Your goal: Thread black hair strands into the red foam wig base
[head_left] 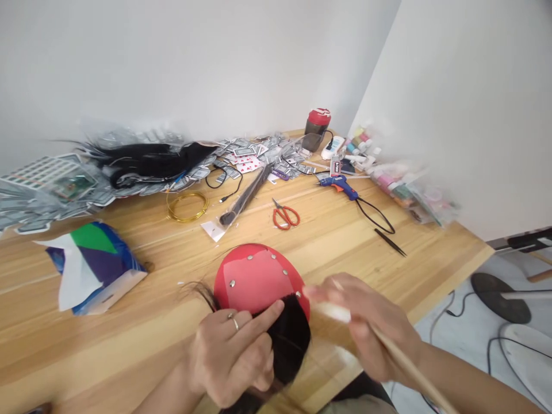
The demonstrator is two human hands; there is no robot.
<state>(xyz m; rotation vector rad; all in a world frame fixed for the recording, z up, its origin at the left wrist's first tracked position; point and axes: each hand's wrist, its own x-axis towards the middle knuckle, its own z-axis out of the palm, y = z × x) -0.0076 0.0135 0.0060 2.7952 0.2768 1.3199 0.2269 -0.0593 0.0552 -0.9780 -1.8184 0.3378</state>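
A red domed form with a paler red panel and several silver studs sits at the table's near edge. A lock of black hair hangs from its lower side. My left hand, wearing a ring, presses the hair against the dome with the index finger stretched across it. My right hand grips a long pale wooden stick that runs down toward the lower right. A white strip shows at my fingertips, partly blurred, and it touches or nearly touches the dome's right edge.
The wooden table holds orange-handled scissors, a blue glue gun, black tweezers, gold wire, a black hair bundle, a bagged hair strip, a blue-green packet, and scattered playing cards. Walls stand behind.
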